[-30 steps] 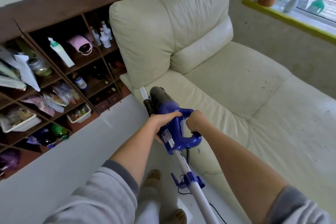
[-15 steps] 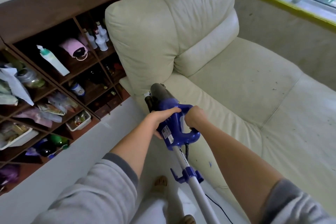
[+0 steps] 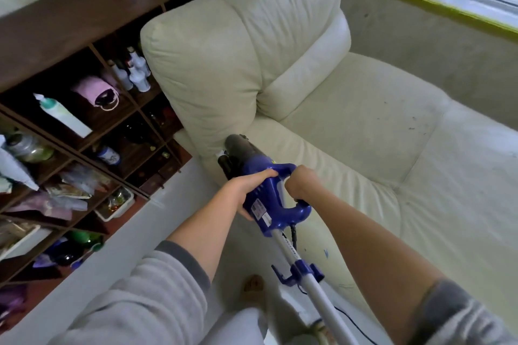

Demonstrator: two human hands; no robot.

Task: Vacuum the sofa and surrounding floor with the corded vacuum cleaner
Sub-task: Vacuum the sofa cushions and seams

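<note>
We grip the vacuum cleaner [image 3: 266, 193] with both hands. Our left hand [image 3: 246, 190] wraps around the left side of its blue body, fingers curled over the top edge by the loop handle. Our right hand [image 3: 301, 185] closes into a fist around the handle itself, knuckles up. Both forearms reach forward and slightly inward, bare from the pushed-up grey sleeves [image 3: 157, 288], and meet at the machine.

The vacuum's long axis runs from the lower right of the view up and to the left. Its white tube [image 3: 316, 286] slants down toward our feet, while the dark cylindrical end [image 3: 238, 145] points up at the sofa [image 3: 350, 126], close to the base of the cream armrest cushion. A thin black cord [image 3: 293, 238] hangs from the handle's rear.

To the left of the sofa stands a dark wooden shelf [image 3: 70, 22] with bottles and clutter in its compartments. A green-edged windowsill [image 3: 437, 5] with bottles runs along the upper right.
</note>
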